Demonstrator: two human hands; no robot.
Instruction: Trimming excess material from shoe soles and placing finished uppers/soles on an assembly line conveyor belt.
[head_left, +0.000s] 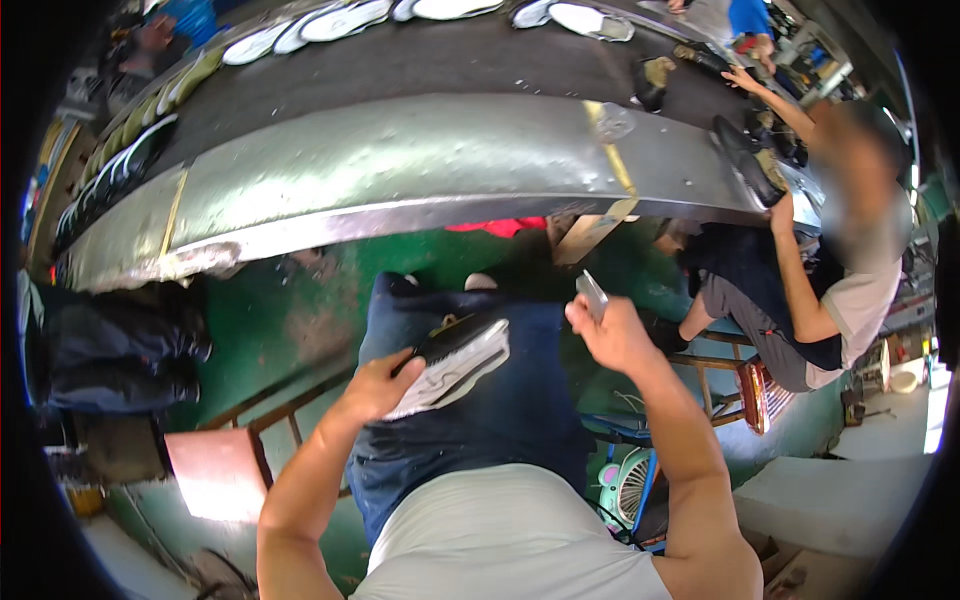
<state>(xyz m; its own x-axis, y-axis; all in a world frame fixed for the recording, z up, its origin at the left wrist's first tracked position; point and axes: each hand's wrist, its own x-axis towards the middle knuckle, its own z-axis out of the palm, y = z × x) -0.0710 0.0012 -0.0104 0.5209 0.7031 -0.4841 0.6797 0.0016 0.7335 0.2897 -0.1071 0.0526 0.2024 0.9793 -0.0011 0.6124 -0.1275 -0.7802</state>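
Head view: left hand (382,388) holds a shoe (462,362); any lettering unreadable

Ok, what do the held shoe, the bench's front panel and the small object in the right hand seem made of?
Shoe: sole probably rubber or plastic, pale with a glossy sheen; dark upper unclear.
Front panel: likely sheet metal, silvery, with broad reflections and dents.
Small object: perhaps metal, judging by its smooth grey face.

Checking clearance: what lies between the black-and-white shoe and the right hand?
No object between the shoe and right hand; in the head view, mainly dark blue clothing shows behind.
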